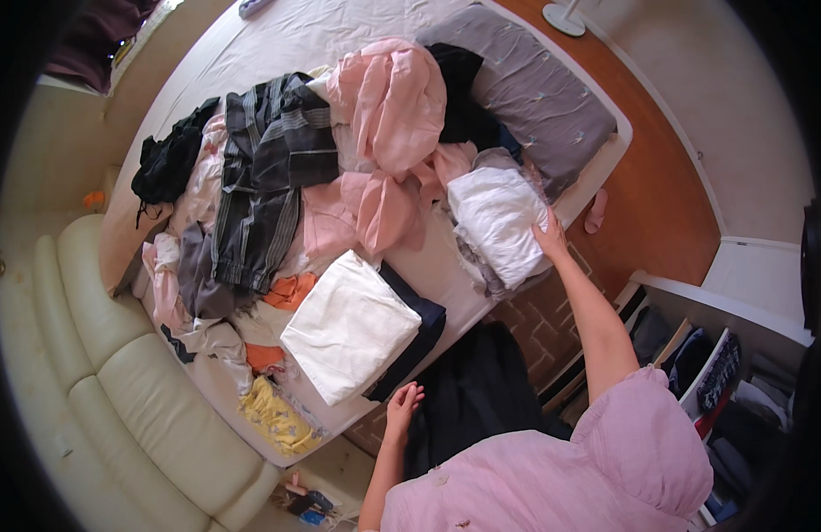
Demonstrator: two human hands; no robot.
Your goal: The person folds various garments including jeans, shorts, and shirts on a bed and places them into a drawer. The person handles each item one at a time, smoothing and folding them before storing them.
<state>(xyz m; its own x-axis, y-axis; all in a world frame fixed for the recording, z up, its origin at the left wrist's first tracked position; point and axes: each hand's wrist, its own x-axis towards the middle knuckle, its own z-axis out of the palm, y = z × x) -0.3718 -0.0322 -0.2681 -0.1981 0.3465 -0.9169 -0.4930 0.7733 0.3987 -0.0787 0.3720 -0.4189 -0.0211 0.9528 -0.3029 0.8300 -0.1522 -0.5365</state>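
Note:
My right hand [550,233] is on the near right edge of a folded white cloth [493,213], which lies on top of grey garments [480,266] at the bed's edge. The thumb shows on top; the other fingers are partly hidden. My left hand [403,402] hangs in front of the bed with fingers loosely curled and nothing visible in it. Just beyond it sits a folded off-white cloth [350,326] on a folded dark navy garment [427,319]. Behind these, pink garments [390,106] and dark striped trousers [270,159] lie loosely heaped.
A grey pillow [530,100] is at the bed's right end. A yellow patterned garment [277,415] lies at the near left corner. The cream leather headboard [131,372] borders the left. Open drawers [690,372] holding clothes stand at my right. A pink slipper [596,211] is on the floor.

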